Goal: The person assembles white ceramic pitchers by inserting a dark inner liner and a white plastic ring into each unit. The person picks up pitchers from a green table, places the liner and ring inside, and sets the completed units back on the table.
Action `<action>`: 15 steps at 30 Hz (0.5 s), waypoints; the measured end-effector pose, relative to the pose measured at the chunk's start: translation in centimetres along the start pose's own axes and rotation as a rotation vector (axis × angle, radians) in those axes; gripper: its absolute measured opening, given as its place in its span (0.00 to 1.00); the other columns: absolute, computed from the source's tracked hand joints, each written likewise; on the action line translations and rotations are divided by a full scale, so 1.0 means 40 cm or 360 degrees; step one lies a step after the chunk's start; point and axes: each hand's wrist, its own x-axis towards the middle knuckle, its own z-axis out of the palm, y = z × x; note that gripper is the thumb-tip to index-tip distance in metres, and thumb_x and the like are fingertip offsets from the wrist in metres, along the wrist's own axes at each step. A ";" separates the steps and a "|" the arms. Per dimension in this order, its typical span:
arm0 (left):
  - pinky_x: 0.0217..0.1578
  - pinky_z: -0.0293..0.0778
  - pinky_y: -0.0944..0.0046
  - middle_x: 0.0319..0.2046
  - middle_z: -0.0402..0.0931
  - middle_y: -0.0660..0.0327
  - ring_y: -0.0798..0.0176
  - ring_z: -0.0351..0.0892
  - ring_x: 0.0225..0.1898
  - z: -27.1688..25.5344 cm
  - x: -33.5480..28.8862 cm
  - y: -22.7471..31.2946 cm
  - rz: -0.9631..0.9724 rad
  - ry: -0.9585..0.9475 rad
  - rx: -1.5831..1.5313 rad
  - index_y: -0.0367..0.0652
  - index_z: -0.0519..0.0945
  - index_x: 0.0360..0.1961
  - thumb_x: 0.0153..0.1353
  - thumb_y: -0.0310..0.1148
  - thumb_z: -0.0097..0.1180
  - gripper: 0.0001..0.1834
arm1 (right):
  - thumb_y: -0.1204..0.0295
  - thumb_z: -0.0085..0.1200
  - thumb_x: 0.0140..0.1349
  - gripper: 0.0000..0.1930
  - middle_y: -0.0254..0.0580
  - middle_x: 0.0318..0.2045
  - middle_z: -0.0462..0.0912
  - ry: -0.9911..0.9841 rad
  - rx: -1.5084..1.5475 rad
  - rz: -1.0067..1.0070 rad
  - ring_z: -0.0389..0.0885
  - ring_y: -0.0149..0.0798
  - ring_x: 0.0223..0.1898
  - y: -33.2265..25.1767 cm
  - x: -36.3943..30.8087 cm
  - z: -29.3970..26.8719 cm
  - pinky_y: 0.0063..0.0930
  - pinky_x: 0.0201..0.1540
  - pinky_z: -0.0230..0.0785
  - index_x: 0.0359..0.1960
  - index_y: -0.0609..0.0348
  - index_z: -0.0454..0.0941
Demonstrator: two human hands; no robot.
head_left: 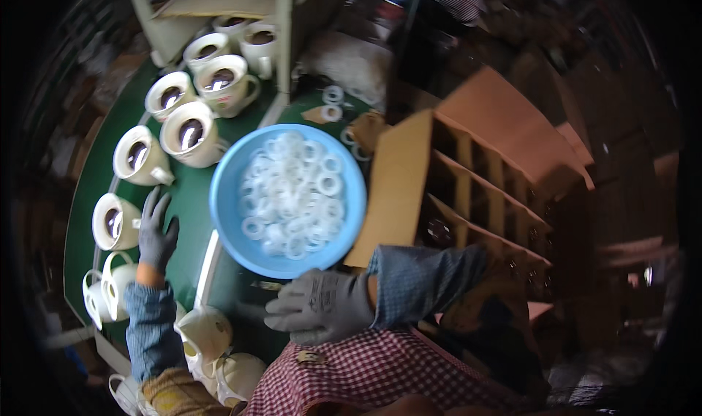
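My left hand (pixel 156 229), in a grey work glove, reaches over the green table with its fingers stretched out and the thumb apart. Its fingertips are just below the handle of a cream mug (pixel 137 157); I cannot tell whether they touch. Another cream mug (pixel 110 222), dark inside, stands left of this hand. My right hand (pixel 322 306), gloved the same, is held flat with fingers extended and nothing visible in it. It is just below a light blue basin (pixel 227 229) heaped with translucent white plastic rings (pixel 292 193).
More cream mugs (pixel 191 134) stand in rows toward the far end, under a shelf frame (pixel 285 35). Other mugs (pixel 208 332) crowd the near left. Right of the basin is an open cardboard box (pixel 395 189) with dividers. Loose rings (pixel 332 113) lie beyond the basin.
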 end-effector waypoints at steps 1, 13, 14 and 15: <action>0.68 0.66 0.50 0.68 0.68 0.45 0.40 0.67 0.69 -0.016 -0.038 0.061 0.0029 -0.0031 -0.0162 0.42 0.76 0.62 0.55 0.24 0.62 0.30 | 0.58 0.53 0.69 0.21 0.49 0.55 0.82 0.0028 -0.0079 -0.0051 0.82 0.47 0.54 -0.003 -0.028 -0.035 0.45 0.60 0.73 0.57 0.58 0.79; 0.65 0.69 0.54 0.66 0.71 0.44 0.45 0.72 0.67 -0.036 -0.315 0.409 -0.0128 -0.0272 -0.0736 0.38 0.80 0.59 0.55 0.20 0.62 0.27 | 0.46 0.63 0.61 0.36 0.54 0.61 0.79 0.0327 -0.0482 0.1275 0.79 0.57 0.60 0.021 -0.601 -0.225 0.43 0.63 0.72 0.64 0.58 0.75; 0.65 0.70 0.54 0.65 0.72 0.44 0.46 0.73 0.66 -0.037 -0.313 0.459 -0.0130 -0.0264 -0.0818 0.39 0.80 0.59 0.54 0.20 0.63 0.27 | 0.47 0.63 0.59 0.37 0.52 0.64 0.76 0.0170 -0.0596 0.1431 0.76 0.55 0.62 0.035 -0.590 -0.204 0.44 0.65 0.69 0.66 0.56 0.73; 0.63 0.72 0.54 0.65 0.72 0.45 0.46 0.74 0.65 -0.039 -0.300 0.505 -0.0052 -0.0307 -0.0820 0.39 0.80 0.58 0.54 0.20 0.64 0.27 | 0.48 0.63 0.59 0.37 0.51 0.63 0.76 0.0046 -0.0651 0.1521 0.76 0.54 0.62 0.044 -0.578 -0.202 0.44 0.64 0.69 0.66 0.55 0.73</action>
